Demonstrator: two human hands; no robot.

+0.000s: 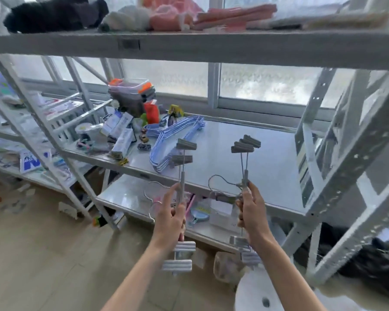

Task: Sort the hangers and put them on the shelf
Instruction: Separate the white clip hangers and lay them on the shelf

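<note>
Meanwhile, blue hangers [175,140] on the shelf [245,158]

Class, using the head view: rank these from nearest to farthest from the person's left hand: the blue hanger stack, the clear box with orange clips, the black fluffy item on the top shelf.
1. Blue hanger stack: on the middle shelf, just above and beyond the left hand.
2. Clear box: farther back and left, by the window.
3. Black fluffy item: top shelf, far upper left.

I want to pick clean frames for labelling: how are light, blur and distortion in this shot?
Head view: bright frosted window backlights the shelf; wide-angle bends the uprights; edges smear, while the grey clip hangers in both hands stay readable.
</note>
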